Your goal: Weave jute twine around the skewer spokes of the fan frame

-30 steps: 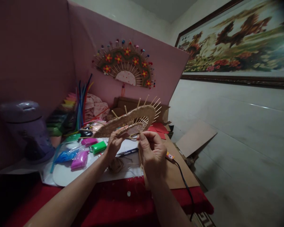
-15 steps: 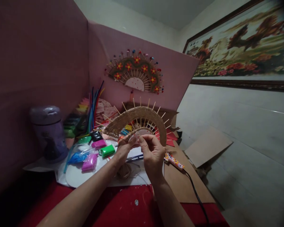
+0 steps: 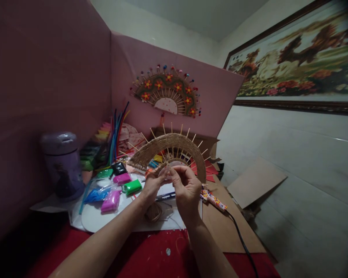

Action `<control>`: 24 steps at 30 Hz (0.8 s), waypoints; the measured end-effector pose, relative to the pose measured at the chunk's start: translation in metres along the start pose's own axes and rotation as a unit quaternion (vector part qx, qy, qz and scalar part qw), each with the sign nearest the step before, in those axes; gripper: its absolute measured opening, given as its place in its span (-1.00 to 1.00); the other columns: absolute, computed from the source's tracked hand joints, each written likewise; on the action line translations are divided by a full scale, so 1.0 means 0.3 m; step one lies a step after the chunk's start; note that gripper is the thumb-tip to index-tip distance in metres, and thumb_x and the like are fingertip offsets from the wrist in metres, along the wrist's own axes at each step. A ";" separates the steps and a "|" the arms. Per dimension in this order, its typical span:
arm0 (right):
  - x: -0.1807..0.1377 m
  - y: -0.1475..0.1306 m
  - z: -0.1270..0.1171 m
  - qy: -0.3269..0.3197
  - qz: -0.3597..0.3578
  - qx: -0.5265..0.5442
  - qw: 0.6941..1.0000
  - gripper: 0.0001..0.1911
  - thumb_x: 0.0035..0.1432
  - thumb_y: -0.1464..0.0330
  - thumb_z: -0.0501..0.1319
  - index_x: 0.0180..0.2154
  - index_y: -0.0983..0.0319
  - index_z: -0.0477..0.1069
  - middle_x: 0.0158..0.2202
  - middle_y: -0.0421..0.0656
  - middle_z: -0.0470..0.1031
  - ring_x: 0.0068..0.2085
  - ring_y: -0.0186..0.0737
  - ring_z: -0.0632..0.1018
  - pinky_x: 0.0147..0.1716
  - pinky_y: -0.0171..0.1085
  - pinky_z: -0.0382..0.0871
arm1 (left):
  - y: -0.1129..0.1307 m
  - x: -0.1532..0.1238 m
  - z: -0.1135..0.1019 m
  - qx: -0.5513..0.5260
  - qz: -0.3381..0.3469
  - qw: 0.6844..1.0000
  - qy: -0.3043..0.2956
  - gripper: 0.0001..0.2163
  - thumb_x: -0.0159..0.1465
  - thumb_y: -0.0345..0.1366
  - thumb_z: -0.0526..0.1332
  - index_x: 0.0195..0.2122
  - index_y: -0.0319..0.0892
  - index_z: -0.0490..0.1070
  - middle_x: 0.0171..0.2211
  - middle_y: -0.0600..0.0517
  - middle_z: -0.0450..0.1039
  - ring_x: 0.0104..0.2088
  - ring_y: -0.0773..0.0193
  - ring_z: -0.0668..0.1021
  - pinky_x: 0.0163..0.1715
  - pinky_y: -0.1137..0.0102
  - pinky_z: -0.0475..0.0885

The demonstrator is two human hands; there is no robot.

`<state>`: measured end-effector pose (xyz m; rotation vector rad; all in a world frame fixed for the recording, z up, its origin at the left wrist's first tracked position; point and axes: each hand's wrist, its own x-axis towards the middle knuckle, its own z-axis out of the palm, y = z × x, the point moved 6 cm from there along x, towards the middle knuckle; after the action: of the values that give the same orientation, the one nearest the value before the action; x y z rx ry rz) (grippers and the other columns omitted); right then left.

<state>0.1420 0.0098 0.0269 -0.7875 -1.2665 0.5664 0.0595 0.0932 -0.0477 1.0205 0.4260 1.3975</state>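
Observation:
I hold a half-round fan frame (image 3: 165, 146) of wooden skewers woven over with tan twine, upright above the table. My left hand (image 3: 153, 184) pinches its lower centre from the left. My right hand (image 3: 186, 189) has its fingers curled and pinched at the same spot, on the inner rim and the twine end. A ball of twine (image 3: 153, 211) lies on the table just under my wrists. A finished fan (image 3: 166, 90) with red flowers and coloured beads hangs on the pink board behind.
Packets of coloured clay (image 3: 116, 185) lie on a white sheet at the left, with pipe cleaners (image 3: 117, 133) and a purple jar (image 3: 62, 164). A patterned tool with a black cord (image 3: 217, 200) rests on brown cardboard (image 3: 229, 227). Red cloth (image 3: 150, 258) covers the table.
The fan frame has turned from lying tilted and flat to standing upright facing me. Both hands have closed in together at its centre. The camera view has shifted to the left.

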 end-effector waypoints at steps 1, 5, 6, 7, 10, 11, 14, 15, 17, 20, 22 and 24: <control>0.001 -0.002 0.001 -0.001 0.000 0.000 1.000 -0.87 0.13 0.29 0.23 -0.35 0.22 0.42 -0.43 -0.21 0.46 -0.40 -0.31 0.47 -0.41 -0.33 0.36 | 0.000 0.000 -0.001 0.000 0.001 1.000 -0.001 -0.72 0.03 -0.29 0.37 -0.22 -0.25 0.50 -0.24 -0.09 0.57 -0.30 0.17 0.58 -0.31 0.36 0.49; 0.003 -0.013 0.002 0.000 -0.001 -0.002 1.000 -0.88 0.13 0.29 0.23 -0.35 0.22 0.42 -0.42 -0.21 0.47 -0.41 -0.31 0.47 -0.42 -0.32 0.37 | -0.006 0.002 -0.005 -0.005 -0.003 1.000 0.000 -0.74 0.01 -0.32 0.38 -0.25 -0.24 0.50 -0.26 -0.09 0.58 -0.28 0.14 0.59 -0.30 0.34 0.49; 0.004 -0.017 0.002 0.002 -0.002 -0.002 1.000 -0.88 0.13 0.29 0.23 -0.35 0.22 0.42 -0.42 -0.21 0.47 -0.41 -0.31 0.47 -0.41 -0.32 0.38 | -0.007 0.002 -0.005 -0.007 -0.004 1.000 0.000 -0.74 0.01 -0.32 0.38 -0.25 -0.24 0.50 -0.25 -0.09 0.58 -0.28 0.14 0.59 -0.29 0.34 0.49; 0.004 -0.020 0.003 0.003 -0.003 -0.003 1.000 -0.88 0.13 0.29 0.23 -0.36 0.22 0.42 -0.43 -0.21 0.47 -0.41 -0.31 0.47 -0.41 -0.31 0.38 | -0.008 0.002 -0.005 -0.009 -0.004 1.000 0.001 -0.74 0.02 -0.32 0.37 -0.24 -0.24 0.50 -0.24 -0.08 0.58 -0.28 0.15 0.59 -0.28 0.34 0.49; 0.006 -0.030 0.005 0.004 -0.005 -0.006 1.000 -0.87 0.13 0.29 0.23 -0.36 0.22 0.42 -0.43 -0.20 0.46 -0.41 -0.31 0.47 -0.41 -0.31 0.38 | -0.008 0.003 -0.003 -0.011 0.001 1.000 -0.004 -0.71 0.03 -0.32 0.36 -0.19 -0.21 0.50 -0.22 -0.07 0.57 -0.25 0.16 0.59 -0.25 0.34 0.49; 0.006 -0.032 0.006 0.003 -0.006 -0.008 1.000 -0.87 0.13 0.28 0.23 -0.36 0.23 0.42 -0.44 -0.20 0.46 -0.42 -0.31 0.47 -0.42 -0.31 0.38 | -0.007 0.003 -0.003 -0.011 0.003 1.000 -0.005 -0.70 0.04 -0.31 0.36 -0.17 -0.21 0.50 -0.21 -0.07 0.57 -0.25 0.16 0.59 -0.25 0.34 0.49; 0.007 -0.036 0.008 0.004 -0.008 -0.013 1.000 -0.86 0.13 0.28 0.23 -0.35 0.23 0.42 -0.43 -0.19 0.46 -0.40 -0.30 0.48 -0.41 -0.30 0.39 | -0.005 0.003 -0.001 -0.008 0.005 1.000 -0.009 -0.65 0.04 -0.27 0.37 -0.13 -0.22 0.49 -0.18 -0.09 0.56 -0.22 0.13 0.58 -0.25 0.33 0.49; 0.008 -0.037 0.008 0.005 -0.009 -0.016 1.000 -0.86 0.13 0.28 0.23 -0.35 0.23 0.42 -0.42 -0.19 0.46 -0.39 -0.29 0.48 -0.40 -0.30 0.39 | -0.003 0.003 -0.001 -0.007 0.006 1.000 -0.010 -0.65 0.04 -0.26 0.37 -0.12 -0.22 0.49 -0.18 -0.10 0.55 -0.22 0.13 0.58 -0.26 0.33 0.49; 0.009 -0.039 0.009 0.009 -0.009 -0.021 1.000 -0.86 0.12 0.27 0.23 -0.35 0.23 0.42 -0.42 -0.19 0.46 -0.39 -0.29 0.48 -0.39 -0.29 0.39 | 0.001 0.001 0.001 -0.005 0.010 1.000 -0.012 -0.66 0.05 -0.24 0.36 -0.14 -0.21 0.49 -0.18 -0.10 0.55 -0.22 0.12 0.58 -0.27 0.33 0.49; 0.012 -0.044 0.013 0.011 -0.009 -0.019 1.000 -0.85 0.12 0.27 0.23 -0.35 0.23 0.42 -0.43 -0.20 0.46 -0.39 -0.30 0.47 -0.39 -0.30 0.39 | 0.009 -0.002 0.007 0.003 0.015 1.000 -0.016 -0.67 0.08 -0.20 0.35 -0.15 -0.21 0.50 -0.17 -0.10 0.55 -0.22 0.13 0.57 -0.26 0.33 0.48; 0.013 -0.046 0.016 0.011 -0.007 -0.013 1.000 -0.85 0.12 0.27 0.23 -0.35 0.22 0.42 -0.43 -0.20 0.45 -0.39 -0.30 0.47 -0.39 -0.29 0.39 | 0.014 -0.005 0.013 0.006 0.015 1.000 -0.019 -0.67 0.09 -0.19 0.34 -0.15 -0.20 0.50 -0.15 -0.09 0.54 -0.20 0.13 0.56 -0.24 0.33 0.48; 0.013 -0.045 0.018 0.011 -0.003 -0.007 1.000 -0.85 0.12 0.26 0.24 -0.36 0.23 0.42 -0.43 -0.20 0.45 -0.39 -0.29 0.47 -0.38 -0.29 0.39 | 0.020 -0.009 0.020 0.006 0.011 1.000 -0.023 -0.67 0.09 -0.18 0.33 -0.13 -0.20 0.50 -0.14 -0.09 0.54 -0.19 0.12 0.56 -0.24 0.33 0.48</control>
<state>0.1370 0.0055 0.0405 -0.7989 -1.2538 0.5423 0.0602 0.0878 -0.0405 1.0679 0.3906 1.3907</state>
